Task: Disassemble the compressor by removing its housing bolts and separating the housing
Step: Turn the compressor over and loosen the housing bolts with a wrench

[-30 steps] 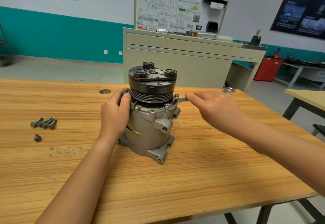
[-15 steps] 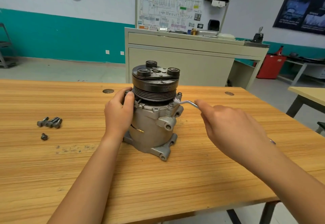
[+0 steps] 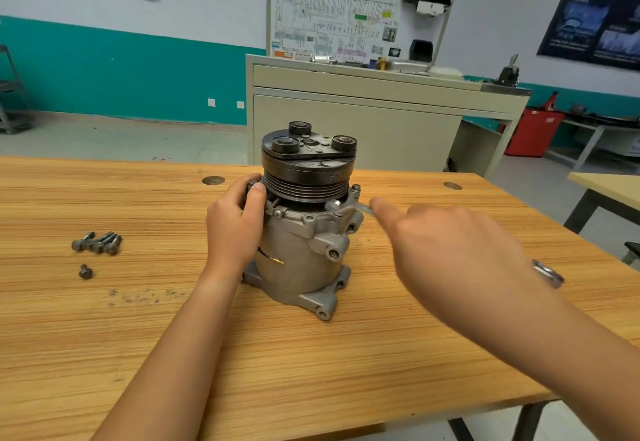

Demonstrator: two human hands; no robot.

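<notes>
The grey compressor (image 3: 298, 260) stands upright on the wooden table (image 3: 311, 371), its black pulley (image 3: 306, 170) on top. My left hand (image 3: 233, 222) grips its upper left flange, thumb against the pulley's lower rim. My right hand (image 3: 450, 250) holds a silver wrench (image 3: 349, 208), blurred by motion, whose ring end sits on a housing bolt at the compressor's upper right. The wrench's other end (image 3: 549, 273) shows beyond my wrist. Removed bolts (image 3: 98, 242) lie in a small cluster at the left, with one short bolt (image 3: 85, 271) in front of them.
A beige cabinet (image 3: 363, 122) with a wiring diagram board stands behind the table. Another table's corner (image 3: 609, 187) is at the right, with a red bin (image 3: 531, 132) beyond. Two round metal inserts (image 3: 213, 180) sit in the tabletop. Grit marks the wood near the front left.
My right hand has swung the wrench handle toward me, from pointing right and away to pointing right and nearer. My left hand has kept its grip on the compressor.
</notes>
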